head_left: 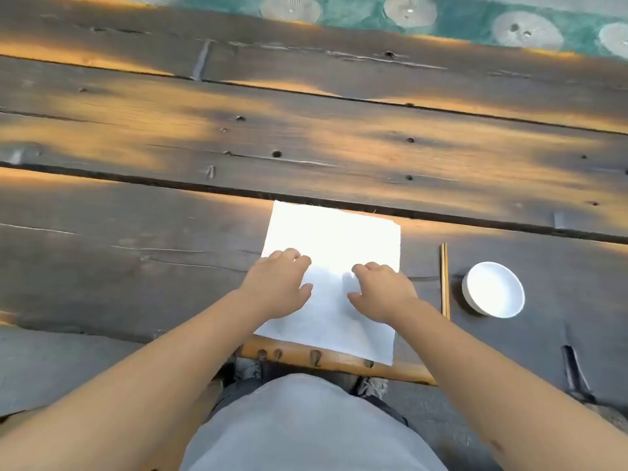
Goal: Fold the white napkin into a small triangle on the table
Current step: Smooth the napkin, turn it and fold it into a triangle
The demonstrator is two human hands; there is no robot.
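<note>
The white napkin [331, 239] lies flat and unfolded as a square on the dark wooden table [170, 260], its near edge reaching the table's front edge. My left hand [280, 283] rests palm down on the napkin's left side, fingers slightly curled. My right hand [380, 288] presses palm down on its right side, fingers spread. Neither hand grips the cloth. The far half of the napkin is brightly lit by sun.
A pair of wooden chopsticks [444, 280] lies just right of the napkin. A small white bowl [494, 289] stands further right. A bamboo rail [326, 360] runs under the table's front edge. A green patterned rug [458, 18] lies beyond the table.
</note>
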